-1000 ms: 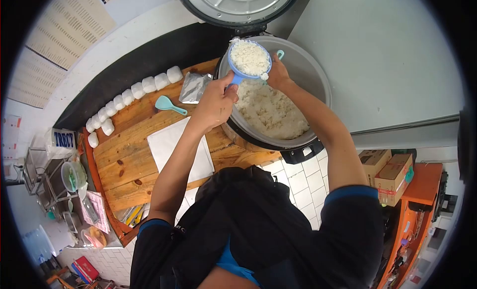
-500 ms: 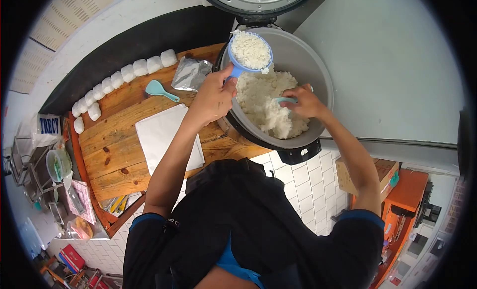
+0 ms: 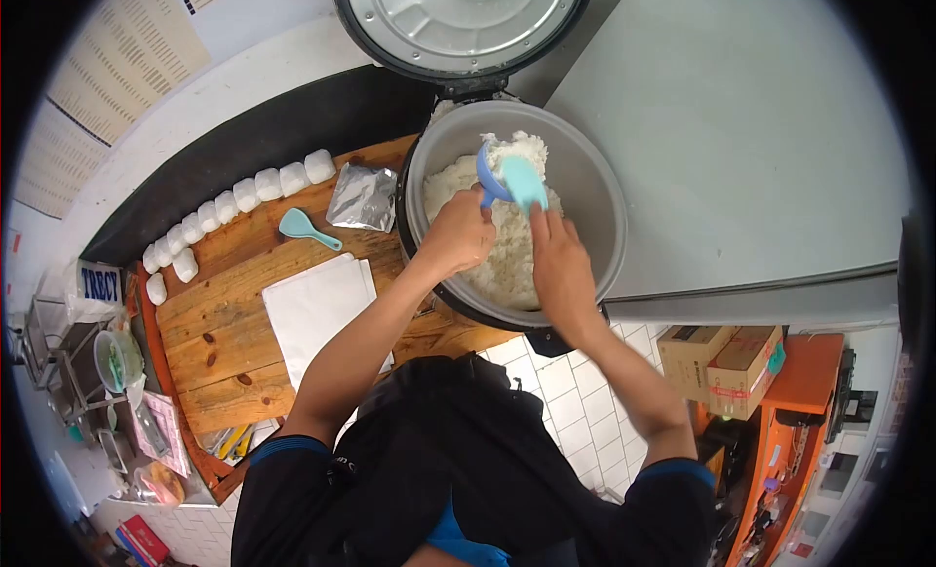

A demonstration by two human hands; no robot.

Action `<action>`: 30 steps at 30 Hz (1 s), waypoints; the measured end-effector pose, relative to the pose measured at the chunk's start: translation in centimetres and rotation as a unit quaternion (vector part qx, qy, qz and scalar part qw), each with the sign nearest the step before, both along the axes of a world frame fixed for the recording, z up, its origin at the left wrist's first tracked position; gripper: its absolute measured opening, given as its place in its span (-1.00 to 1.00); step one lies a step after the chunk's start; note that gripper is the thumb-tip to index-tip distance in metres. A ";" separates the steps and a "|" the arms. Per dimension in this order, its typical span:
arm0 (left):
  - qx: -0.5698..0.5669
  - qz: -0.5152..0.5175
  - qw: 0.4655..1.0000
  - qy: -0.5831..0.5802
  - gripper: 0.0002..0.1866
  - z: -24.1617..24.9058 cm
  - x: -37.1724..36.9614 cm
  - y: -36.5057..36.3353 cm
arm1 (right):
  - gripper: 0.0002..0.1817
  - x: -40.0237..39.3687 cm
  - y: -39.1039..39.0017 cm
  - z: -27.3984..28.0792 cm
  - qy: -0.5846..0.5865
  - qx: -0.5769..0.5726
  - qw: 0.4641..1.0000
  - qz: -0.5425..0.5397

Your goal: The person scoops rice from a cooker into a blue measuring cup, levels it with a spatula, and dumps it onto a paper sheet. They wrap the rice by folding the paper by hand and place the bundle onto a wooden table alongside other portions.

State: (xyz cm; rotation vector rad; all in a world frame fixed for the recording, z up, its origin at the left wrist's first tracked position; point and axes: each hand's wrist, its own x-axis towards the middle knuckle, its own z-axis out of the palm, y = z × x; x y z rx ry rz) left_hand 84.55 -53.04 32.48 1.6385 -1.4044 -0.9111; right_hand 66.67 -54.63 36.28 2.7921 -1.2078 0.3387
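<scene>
My left hand is closed round the handle of a blue scoop, which is heaped with white rice. In my right hand is a light teal rice paddle, its blade lying against the rice at the scoop's mouth. Both hands are over the large rice cooker. More cooked rice fills the lower part of its pot. The cooker's lid stands open behind it.
On the wooden table lie white paper sheets, a second teal paddle, crumpled foil and a row of wrapped white bundles. Cardboard boxes are at the right, below a large grey panel.
The scoop has tilted and come in over the pot's middle. My right hand has lifted the paddle out of the pot's rice and brought it against the scoop. The camera view has shifted.
</scene>
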 end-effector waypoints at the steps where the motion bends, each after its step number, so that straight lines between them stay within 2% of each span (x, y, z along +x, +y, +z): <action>1: 0.024 0.003 0.997 0.068 -0.68 -0.4 -0.1 0.0 | -0.60 -0.4 1.1 0.3 -0.001 0.003 1.000 0.014; 2: 0.024 0.006 0.997 0.068 -0.68 -0.1 -0.1 0.1 | -0.63 -0.8 2.1 0.7 -0.003 0.008 1.000 0.026; 4: 0.103 0.004 0.984 0.144 -0.68 0.9 0.1 0.0 | -0.69 -2.0 2.9 1.4 -0.022 0.027 0.999 0.004; 5: 0.100 0.003 0.985 0.141 -0.68 0.6 0.2 0.0 | -0.75 -2.5 2.9 2.1 -0.040 0.046 0.998 -0.020; 6: 0.045 0.001 0.995 0.094 -0.66 0.0 0.3 0.0 | -0.75 -2.6 2.6 3.4 -0.043 0.043 0.998 -0.022; 7: -0.009 0.000 0.999 0.048 -0.64 -0.6 0.4 0.0 | -0.79 -2.7 2.2 5.1 -0.055 0.112 0.986 -0.114; 8: -0.009 -0.001 0.999 0.048 -0.64 -1.2 0.2 -0.1 | -0.74 -2.6 1.8 6.0 -0.066 0.182 0.959 -0.205; 9: -0.049 0.009 0.999 -0.012 -0.60 -1.8 0.0 -0.1 | -0.74 -2.5 1.1 4.5 -0.066 0.184 0.959 -0.206; 10: -0.089 0.019 0.993 -0.071 -0.56 -2.0 -0.3 0.0 | -0.66 -2.3 0.2 1.8 -0.099 0.208 0.962 -0.147; 11: -0.087 0.013 0.993 -0.074 -0.56 -1.7 -0.8 0.4 | -0.54 -2.0 -0.3 0.2 -0.134 0.232 0.959 -0.089; 12: -0.067 0.000 0.995 -0.070 -0.56 -1.0 -1.4 1.3 | -0.42 -0.7 -0.2 0.3 -0.122 0.223 0.960 -0.120; 15: -0.018 -0.013 0.998 -0.050 -0.61 1.9 -1.5 2.9 | -0.38 -0.3 -2.8 -0.8 -0.082 0.203 0.969 -0.111; 17: 0.021 -0.042 0.999 -0.021 -0.46 1.7 -0.9 3.0 | -0.37 -0.9 -6.0 -2.4 -0.068 0.195 0.971 -0.121; 18: 0.020 -0.043 0.999 -0.022 -0.46 1.5 -1.0 3.1 | -0.36 -1.6 -7.4 -2.5 -0.052 0.176 0.975 -0.127; 20: 0.014 -0.011 0.997 0.076 -0.44 1.1 -1.1 3.3 | -0.35 -3.4 -8.2 -1.6 -0.073 0.154 0.977 -0.126; 22: -0.021 -0.003 0.999 0.030 -0.48 2.3 -0.3 3.2 | -0.34 -3.2 -7.9 0.4 -0.090 0.129 0.980 -0.119; 24: -0.051 0.018 0.999 -0.005 -0.51 2.5 -0.7 3.5 | -0.33 -1.9 -4.9 2.8 -0.129 0.293 0.932 -0.171; 26: -0.026 0.047 0.996 -0.065 -0.36 2.4 -1.8 3.4 | -0.33 1.1 -0.4 0.6 -0.101 0.248 0.954 -0.135; 27: -0.026 0.042 0.996 -0.070 -0.36 2.2 -1.6 3.6 | -0.33 0.8 -0.5 0.6 -0.107 0.249 0.953 -0.137; 29: -0.016 0.023 0.999 -0.023 -0.34 1.7 -0.6 3.9 | -0.40 -0.6 -1.4 0.9 -0.160 0.324 0.928 -0.091; 30: -0.008 0.022 0.999 -0.025 -0.34 1.6 -0.9 4.2 | -0.41 -1.5 -2.9 0.2 -0.126 0.282 0.949 -0.064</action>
